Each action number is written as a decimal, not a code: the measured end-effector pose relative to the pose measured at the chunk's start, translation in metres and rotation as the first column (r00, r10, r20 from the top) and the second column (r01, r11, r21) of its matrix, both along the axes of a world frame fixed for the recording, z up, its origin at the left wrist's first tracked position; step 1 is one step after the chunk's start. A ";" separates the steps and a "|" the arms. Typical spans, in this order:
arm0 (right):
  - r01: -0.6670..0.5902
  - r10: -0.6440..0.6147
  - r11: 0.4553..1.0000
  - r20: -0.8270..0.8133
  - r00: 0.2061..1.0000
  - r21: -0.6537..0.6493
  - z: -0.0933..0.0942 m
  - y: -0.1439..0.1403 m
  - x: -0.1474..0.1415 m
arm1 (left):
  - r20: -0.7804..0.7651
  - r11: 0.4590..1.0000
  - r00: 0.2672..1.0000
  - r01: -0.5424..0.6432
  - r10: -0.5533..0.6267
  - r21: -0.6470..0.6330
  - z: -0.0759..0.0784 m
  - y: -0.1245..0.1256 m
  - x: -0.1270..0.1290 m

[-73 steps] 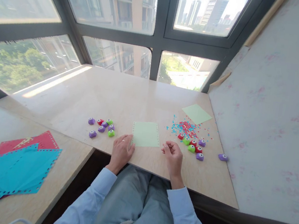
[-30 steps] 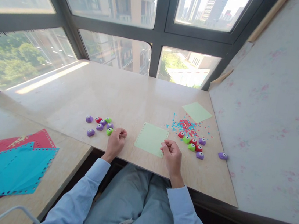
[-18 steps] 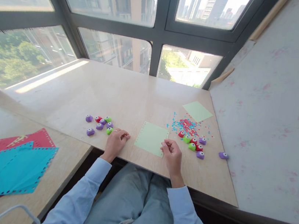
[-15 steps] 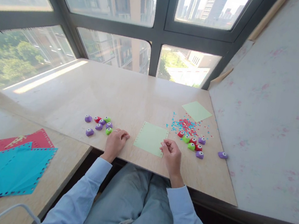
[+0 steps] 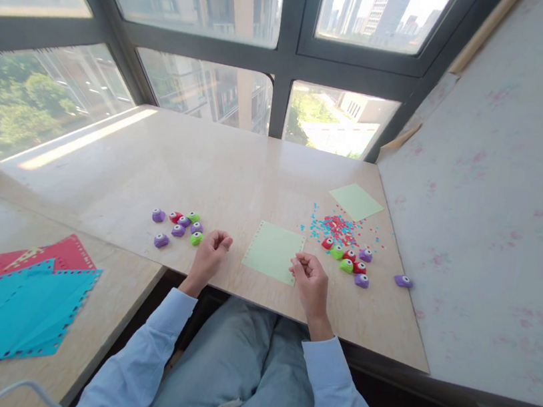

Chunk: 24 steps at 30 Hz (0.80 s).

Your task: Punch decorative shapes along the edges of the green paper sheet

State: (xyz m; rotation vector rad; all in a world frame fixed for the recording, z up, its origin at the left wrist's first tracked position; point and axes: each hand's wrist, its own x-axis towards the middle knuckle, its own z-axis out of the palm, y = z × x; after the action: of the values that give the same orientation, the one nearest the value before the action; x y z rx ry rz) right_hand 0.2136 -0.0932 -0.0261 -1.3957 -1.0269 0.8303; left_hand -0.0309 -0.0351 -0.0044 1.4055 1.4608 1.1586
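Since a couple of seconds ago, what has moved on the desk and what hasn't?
The left hand left the green sheet and now rests curled beside the left group of small punches. The sheet slid right and turned slightly, its near corner at the right hand. Both punch groups, the confetti and the far green sheet stayed put.

Bare table (image 5: 235, 171) lies open behind; punch clusters (image 5: 178, 225) (image 5: 349, 258) flank the green sheet (image 5: 272, 260).

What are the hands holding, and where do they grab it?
The right hand pinches the green paper at its near right corner. The left hand is curled beside it; nothing visible inside.
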 end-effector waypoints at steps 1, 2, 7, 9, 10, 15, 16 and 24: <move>-0.001 0.001 1.000 0.000 1.000 -0.002 0.000 0.000 0.000 | 0.159 0.999 0.987 0.023 -0.018 -0.030 0.004 0.001 0.003; -0.001 0.000 1.000 -0.001 1.000 -0.003 0.000 0.000 0.000 | 0.305 0.996 0.951 0.066 -0.047 -0.053 0.009 0.001 0.006; 0.001 -0.001 1.000 -0.002 1.000 0.002 -0.001 0.000 0.000 | 0.652 0.953 0.745 0.278 -0.138 -0.117 0.027 0.001 0.031; 0.002 -0.002 1.000 0.005 1.000 0.007 -0.001 0.000 -0.001 | 0.706 0.930 0.696 0.335 -0.135 -0.153 0.026 0.000 0.044; 0.003 -0.003 1.000 0.008 1.000 0.007 -0.001 0.000 -0.001 | 0.728 0.918 0.673 0.359 -0.129 -0.170 0.025 -0.001 0.051; 0.006 -0.006 1.000 0.008 1.000 -0.003 0.002 -0.001 -0.002 | 0.761 0.877 0.642 0.416 -0.097 -0.240 0.016 -0.005 0.079; 0.008 -0.008 1.000 0.005 1.000 -0.003 0.003 -0.002 -0.002 | 0.756 0.873 0.648 0.418 -0.093 -0.250 0.015 -0.006 0.083; 0.004 -0.003 0.999 -0.026 1.000 0.033 0.009 -0.004 -0.004 | 0.731 0.853 0.679 0.420 -0.067 -0.312 0.017 -0.011 0.103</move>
State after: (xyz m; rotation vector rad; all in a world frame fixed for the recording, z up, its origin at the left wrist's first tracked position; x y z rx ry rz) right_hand 0.2101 -0.0974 -0.0168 -1.3551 -1.0133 0.8237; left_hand 0.0718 -0.0460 0.0126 0.6658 0.8561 0.9243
